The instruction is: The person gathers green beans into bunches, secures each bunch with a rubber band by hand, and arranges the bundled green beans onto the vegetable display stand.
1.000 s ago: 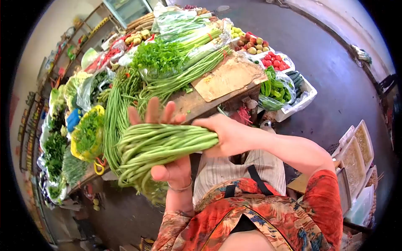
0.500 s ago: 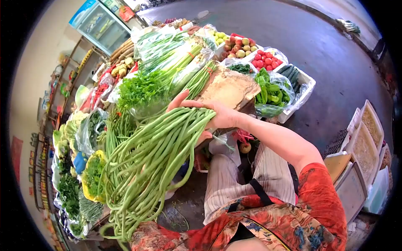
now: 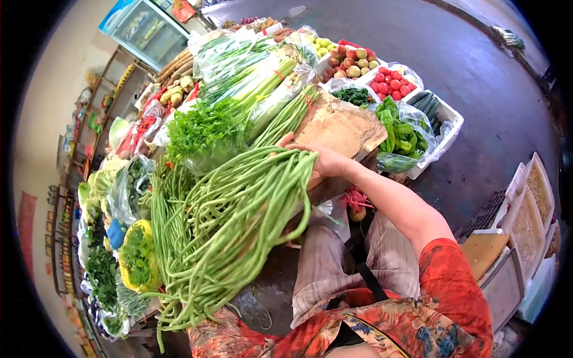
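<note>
A large loose bunch of long green beans (image 3: 239,209) fans out toward the lower left, its far ends hanging near the table's edge. My right hand (image 3: 319,161) is wrapped round the gathered end of the bunch, at the right. My left hand does not show; the beans cover the place where its arm leads. More long beans (image 3: 164,227) lie on the table just left of the bunch. Behind them are leafy greens (image 3: 203,131) and a brown cardboard sheet (image 3: 340,125).
White boxes hold tomatoes (image 3: 393,83), green peppers (image 3: 400,134) and cucumbers (image 3: 427,104) on the right. A yellow bag (image 3: 156,274) of greens stands at the left. Trays (image 3: 525,227) stand at the far right. A glass-door fridge (image 3: 149,33) is at the back.
The bunch has gone from a compact bundle between both hands to a loose fan held at one end. My left hand has dropped out of sight. The bunch has lately shifted slightly right.
</note>
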Motion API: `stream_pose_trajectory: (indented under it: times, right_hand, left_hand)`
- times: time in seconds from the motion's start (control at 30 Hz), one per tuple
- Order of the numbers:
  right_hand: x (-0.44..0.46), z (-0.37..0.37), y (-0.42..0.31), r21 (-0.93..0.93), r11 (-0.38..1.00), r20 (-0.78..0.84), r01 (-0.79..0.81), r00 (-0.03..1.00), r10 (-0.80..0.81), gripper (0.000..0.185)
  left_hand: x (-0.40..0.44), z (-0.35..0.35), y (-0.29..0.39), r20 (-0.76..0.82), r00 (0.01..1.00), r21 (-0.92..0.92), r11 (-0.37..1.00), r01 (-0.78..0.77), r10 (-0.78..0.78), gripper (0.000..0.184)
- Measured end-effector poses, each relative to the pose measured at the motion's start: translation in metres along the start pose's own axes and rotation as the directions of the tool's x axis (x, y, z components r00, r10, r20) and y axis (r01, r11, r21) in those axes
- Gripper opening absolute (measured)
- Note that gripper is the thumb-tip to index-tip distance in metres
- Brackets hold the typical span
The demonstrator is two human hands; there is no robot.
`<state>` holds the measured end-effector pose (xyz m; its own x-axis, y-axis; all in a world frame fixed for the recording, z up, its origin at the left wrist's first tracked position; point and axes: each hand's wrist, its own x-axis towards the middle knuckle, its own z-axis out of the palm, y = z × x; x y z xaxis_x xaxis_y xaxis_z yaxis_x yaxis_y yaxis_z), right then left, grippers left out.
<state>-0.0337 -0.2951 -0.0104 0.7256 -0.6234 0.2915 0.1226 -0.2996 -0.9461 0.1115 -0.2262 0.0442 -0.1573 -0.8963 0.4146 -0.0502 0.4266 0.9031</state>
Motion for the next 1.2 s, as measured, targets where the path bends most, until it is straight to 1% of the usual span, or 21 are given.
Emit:
stream_pose_trajectory:
  times: [0.03,0.13,0.2,0.23,0.33,0.37,0.43,0.47,0.5,0.6,0.67,0.77,0.83,0.87,0.93,1.03,1.07,1.1,1.13,1.17,1.2]
  right_hand:
    - [0.001,0.001,0.014,0.031,0.998,-0.021,0.046,0.999,-0.046,0.071]
    - [0.002,0.001,0.022,0.029,0.997,-0.049,0.077,0.996,-0.075,0.069]
    - [0.008,0.004,0.026,0.047,0.997,-0.049,0.059,0.997,-0.057,0.068]
    - [0.015,0.007,0.031,0.06,0.998,-0.087,0.034,0.996,-0.029,0.063]
    - [0.019,0.018,0.029,0.198,0.975,-0.186,0.099,0.981,-0.061,0.045]
    - [0.013,0.019,0.024,0.032,0.998,-0.193,0.049,0.98,-0.042,0.04]
    - [0.002,0.012,0.018,-0.203,0.975,-0.166,-0.094,0.984,0.06,0.036]
    - [0.006,0.01,0.019,-0.213,0.973,-0.17,-0.086,0.984,0.049,0.036]
    - [0.008,0.013,0.016,-0.172,0.983,-0.169,-0.062,0.985,0.032,0.036]
    - [0.01,0.011,0.007,-0.278,0.961,-0.119,-0.001,0.992,-0.034,0.037]
    - [-0.007,0.019,-0.015,-0.017,0.988,-0.231,0.151,0.961,-0.151,0.036]
    - [0.007,0.017,0.036,-0.118,0.987,-0.165,0.106,0.978,-0.125,0.039]
    - [0.009,0.012,0.034,-0.176,0.979,-0.134,0.099,0.983,-0.123,0.04]
    - [0.01,0.014,0.035,-0.147,0.983,-0.208,0.114,0.968,-0.143,0.04]
    - [0.006,0.016,0.026,-0.108,0.986,-0.277,0.126,0.949,-0.151,0.039]
    - [0.002,0.009,0.008,-0.156,0.987,-0.271,0.026,0.96,-0.068,0.034]
    - [0.001,0.006,0.003,-0.183,0.983,-0.268,-0.002,0.962,-0.048,0.032]
    - [0.0,0.006,0.0,-0.187,0.982,-0.254,-0.036,0.967,-0.013,0.038]
    - [-0.002,0.007,-0.003,-0.188,0.98,-0.238,-0.072,0.971,0.025,0.045]
    - [-0.006,0.01,-0.006,-0.183,0.98,-0.235,-0.076,0.972,0.032,0.045]
    - [-0.01,0.014,-0.012,-0.279,0.955,-0.216,-0.097,0.976,0.036,0.052]
  left_hand:
    - [0.001,0.001,0.001,-0.002,1.0,0.006,1.0,0.012,-0.012,0.099]
    - [0.005,0.002,0.005,-0.007,1.0,0.014,0.999,0.03,-0.03,0.093]
    - [0.007,0.002,0.009,-0.009,0.999,0.018,0.999,0.033,-0.033,0.089]
    - [0.008,0.001,0.009,-0.009,0.999,0.022,0.999,0.037,-0.037,0.087]
    - [0.009,0.001,0.01,-0.008,0.999,0.042,0.998,0.051,-0.05,0.081]
    - [0.01,0.001,0.011,-0.012,0.999,0.044,0.998,0.048,-0.047,0.079]
    - [0.012,0.003,0.013,-0.016,0.999,0.043,0.998,0.046,-0.045,0.075]
    - [0.012,0.004,0.014,-0.018,0.999,0.04,0.998,0.05,-0.05,0.073]
    - [0.011,0.005,0.015,-0.018,0.998,0.043,0.998,0.054,-0.053,0.072]
    - [0.012,0.005,0.018,-0.022,0.998,0.039,0.998,0.058,-0.057,0.066]
    - [0.009,0.004,0.018,-0.028,0.998,0.046,0.997,0.065,-0.063,0.062]
    - [0.01,0.005,0.017,-0.03,0.997,0.05,0.996,0.07,-0.068,0.056]
    - [0.01,0.007,0.019,-0.03,0.997,0.036,0.996,0.078,-0.077,0.052]
    - [0.01,0.007,0.018,-0.03,0.996,0.034,0.996,0.085,-0.084,0.05]
    - [0.01,0.008,0.017,-0.032,0.996,0.035,0.996,0.088,-0.087,0.047]
    - [0.01,0.008,0.018,-0.047,0.994,0.009,0.995,0.101,-0.101,0.041]
    - [0.009,0.008,0.018,-0.061,0.985,-0.033,0.987,0.16,-0.162,0.033]
    - [0.008,0.008,0.017,-0.074,0.971,-0.078,0.972,0.221,-0.226,0.025]
    - [0.01,0.006,0.016,-0.042,0.985,0.021,0.985,0.171,-0.17,0.027]
    - [0.009,0.004,0.015,-0.037,0.989,0.054,0.988,0.146,-0.144,0.027]
    - [0.007,0.005,0.016,-0.04,0.99,0.063,0.988,0.139,-0.136,0.028]
